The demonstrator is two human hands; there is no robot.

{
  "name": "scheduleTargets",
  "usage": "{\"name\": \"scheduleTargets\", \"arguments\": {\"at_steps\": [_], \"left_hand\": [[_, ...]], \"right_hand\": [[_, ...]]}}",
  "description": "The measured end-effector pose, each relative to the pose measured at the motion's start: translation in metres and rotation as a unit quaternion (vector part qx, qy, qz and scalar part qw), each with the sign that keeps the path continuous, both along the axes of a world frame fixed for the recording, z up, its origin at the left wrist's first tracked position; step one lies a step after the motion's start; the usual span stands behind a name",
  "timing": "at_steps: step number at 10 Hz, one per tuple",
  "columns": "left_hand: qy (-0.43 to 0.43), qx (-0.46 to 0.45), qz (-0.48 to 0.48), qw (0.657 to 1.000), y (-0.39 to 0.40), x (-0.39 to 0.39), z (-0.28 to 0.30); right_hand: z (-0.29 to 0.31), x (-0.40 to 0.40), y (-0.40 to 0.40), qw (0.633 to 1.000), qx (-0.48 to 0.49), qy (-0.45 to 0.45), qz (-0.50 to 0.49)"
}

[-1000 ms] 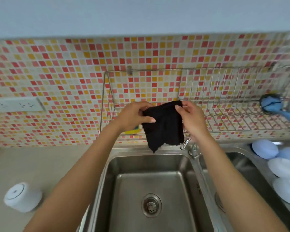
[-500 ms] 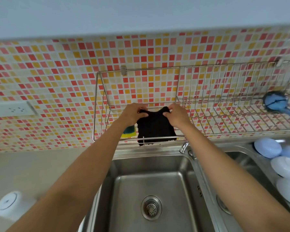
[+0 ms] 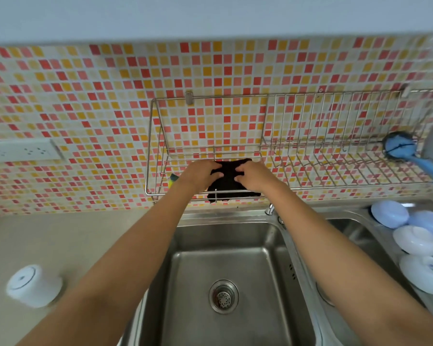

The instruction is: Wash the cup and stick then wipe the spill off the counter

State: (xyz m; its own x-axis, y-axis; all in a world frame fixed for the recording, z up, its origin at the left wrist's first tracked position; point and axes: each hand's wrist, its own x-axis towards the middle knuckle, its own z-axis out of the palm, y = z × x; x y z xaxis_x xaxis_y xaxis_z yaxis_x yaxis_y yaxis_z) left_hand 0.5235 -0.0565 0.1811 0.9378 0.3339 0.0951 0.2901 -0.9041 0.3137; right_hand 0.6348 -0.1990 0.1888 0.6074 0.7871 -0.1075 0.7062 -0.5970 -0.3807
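A black cloth lies on the wire rack fixed to the tiled wall, with its lower edge hanging over the rack's front rail. My left hand presses on the cloth's left side and my right hand on its right side, fingers curled into the fabric. A white cup stands upside down on the beige counter at the lower left. No stick is visible.
The steel sink with its drain lies below my arms, a second basin to the right. A yellow-green sponge sits on the rack beside my left hand. A blue brush rests at the rack's right end. Several pale bowls are stacked at right.
My hands carried the black cloth from above the sink back onto the wire rack and pressed it down flat there. The view has tilted slightly downward.
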Motion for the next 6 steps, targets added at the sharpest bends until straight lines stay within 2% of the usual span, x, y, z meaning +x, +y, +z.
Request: {"name": "scheduleTargets", "arguments": {"at_steps": [1,2,3,4,5,6], "left_hand": [[-0.053,-0.002,0.047,0.997,-0.007,-0.021,0.005],[-0.01,0.023,0.088,0.996,-0.013,-0.048,0.0],[0.024,0.061,0.118,0.991,-0.02,-0.074,-0.012],[0.038,0.1,0.132,0.985,-0.034,-0.094,-0.018],[0.029,0.093,0.115,0.989,-0.053,-0.114,-0.024],[0.013,0.071,0.103,0.992,-0.052,-0.123,-0.012]], "right_hand": [[-0.002,-0.006,-0.01,0.998,0.038,-0.031,-0.029],[0.001,-0.021,-0.023,0.995,0.063,-0.071,-0.038],[0.0,-0.042,-0.031,0.992,0.026,-0.124,-0.028],[-0.009,-0.069,-0.034,0.988,-0.014,-0.151,-0.009],[-0.014,-0.111,-0.037,0.986,0.001,-0.164,0.041],[-0.001,-0.123,-0.034,0.986,0.033,-0.159,0.032]]}}
